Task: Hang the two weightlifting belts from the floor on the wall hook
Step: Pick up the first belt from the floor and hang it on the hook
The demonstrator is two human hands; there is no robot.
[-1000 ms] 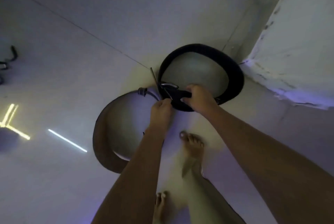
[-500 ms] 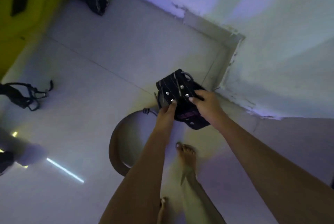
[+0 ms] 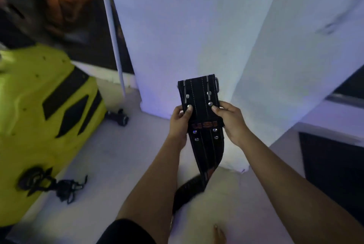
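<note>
A black weightlifting belt (image 3: 201, 96) with silver rivets and red lettering is held up in front of a white wall corner. My left hand (image 3: 178, 123) grips its left edge and my right hand (image 3: 229, 119) grips its right edge, thumbs on the front. The buckle end points up; the rest of the belt hangs down between my forearms and curls near the floor. The second belt and the wall hook are out of view.
A large yellow padded piece of equipment (image 3: 39, 125) stands at the left, with a tangle of black straps (image 3: 49, 183) at its foot. A small dark dumbbell-like object (image 3: 118, 117) lies by the wall base. A white pole (image 3: 112, 30) leans beside a dark poster.
Both hands have lifted the black belt off the floor to chest height, and my view has swung up from the floor to the wall. The brown belt has dropped out of view.
</note>
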